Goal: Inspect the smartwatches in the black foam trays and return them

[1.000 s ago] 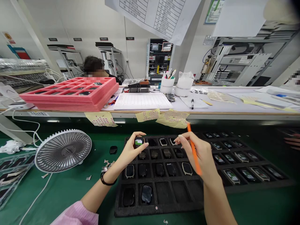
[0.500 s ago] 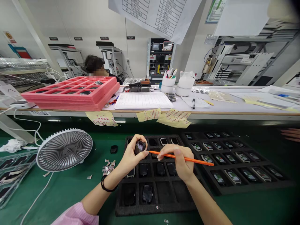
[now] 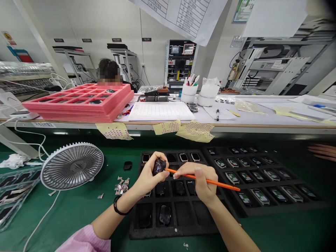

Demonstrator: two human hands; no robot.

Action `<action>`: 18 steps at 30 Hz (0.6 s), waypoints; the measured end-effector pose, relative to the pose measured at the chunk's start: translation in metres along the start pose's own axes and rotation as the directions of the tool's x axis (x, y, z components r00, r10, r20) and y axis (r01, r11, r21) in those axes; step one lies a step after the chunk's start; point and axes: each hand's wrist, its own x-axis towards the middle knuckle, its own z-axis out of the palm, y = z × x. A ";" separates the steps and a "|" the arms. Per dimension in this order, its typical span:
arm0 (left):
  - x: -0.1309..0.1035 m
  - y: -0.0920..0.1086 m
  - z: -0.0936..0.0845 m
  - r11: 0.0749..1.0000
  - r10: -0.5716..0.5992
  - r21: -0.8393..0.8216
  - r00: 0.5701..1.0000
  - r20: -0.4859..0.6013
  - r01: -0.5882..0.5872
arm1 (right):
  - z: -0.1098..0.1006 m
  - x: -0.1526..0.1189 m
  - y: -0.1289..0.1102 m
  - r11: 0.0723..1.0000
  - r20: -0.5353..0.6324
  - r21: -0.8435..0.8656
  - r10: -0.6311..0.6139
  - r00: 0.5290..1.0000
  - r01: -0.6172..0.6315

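Between thumb and fingers, my left hand (image 3: 151, 175) grips a dark smartwatch case (image 3: 159, 167) above a black foam tray (image 3: 152, 233). My right hand (image 3: 201, 180) is closed around a thin orange stick (image 3: 223, 182), which looks like a spudger or swab. Its tip meets the edge of the watch case near my left thumb; whether it presses in is too small to tell. Beneath my hands, the tray's compartments hold several watch cases, among them a dark one (image 3: 165, 215) in the front row.
A second foam tray (image 3: 245, 211) with lit watches lies right. Another person's hand (image 3: 322, 151) rests at the right edge. A round fan (image 3: 76, 168), small silvery scraps (image 3: 121, 186) and a lone dark watch case (image 3: 127, 165) are left. Pink foam trays (image 3: 105, 113) sit on the shelf.
The watch case has turned slightly in my left hand, showing more of its glossy dark face. The orange stick stays at its edge. A person behind the shelf has shifted their head.
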 end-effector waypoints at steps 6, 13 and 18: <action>-0.001 0.002 -0.001 0.998 0.003 0.060 1.000 0.009 -0.003 | 0.001 0.000 -0.001 0.999 -0.006 -0.041 0.005 1.000 -0.005; -0.002 0.008 0.001 0.946 0.062 0.321 0.997 -0.050 -0.043 | 0.002 0.000 0.002 0.994 -0.030 -0.096 0.050 0.998 -0.052; -0.001 0.003 0.005 0.867 0.122 0.497 0.985 -0.125 -0.044 | -0.004 0.004 0.004 0.987 -0.036 -0.150 0.052 0.998 -0.057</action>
